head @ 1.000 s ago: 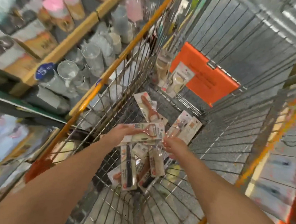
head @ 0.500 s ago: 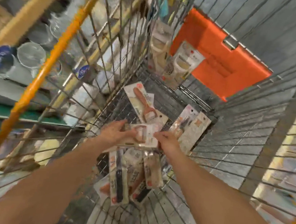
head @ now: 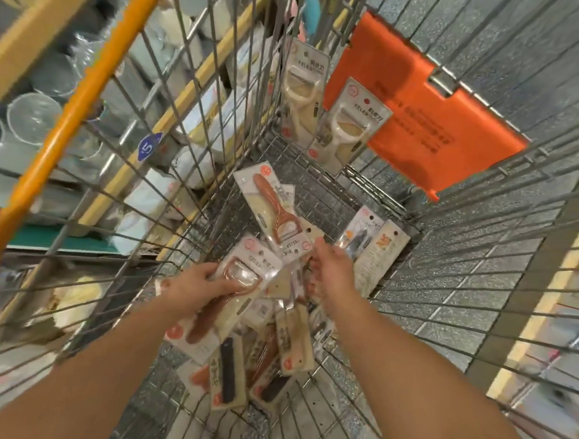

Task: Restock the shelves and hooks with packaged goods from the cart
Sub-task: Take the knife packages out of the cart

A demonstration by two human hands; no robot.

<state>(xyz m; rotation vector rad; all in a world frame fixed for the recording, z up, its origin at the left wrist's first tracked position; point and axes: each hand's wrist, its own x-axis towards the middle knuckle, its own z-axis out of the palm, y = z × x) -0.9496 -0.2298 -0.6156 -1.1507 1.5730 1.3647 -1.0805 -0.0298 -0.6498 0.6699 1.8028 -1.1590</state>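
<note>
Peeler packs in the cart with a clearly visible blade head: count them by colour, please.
Cream plastic peeler packs, leaning upright at the far end: 2
Reddish-brown peeler packs: 2, one lying flat, one gripped by the left hand
Total: 4; the pile underneath is too jumbled to count.

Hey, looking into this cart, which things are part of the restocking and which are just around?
Part of the job:
- wire shopping cart
- packaged brown-handled peeler, gripped by the left hand
- right hand, reaching among the loose peeler packs
- two cream peeler packs propped against the cart's far end

Just around:
- orange plastic flap
- clear cups on the shelf
</note>
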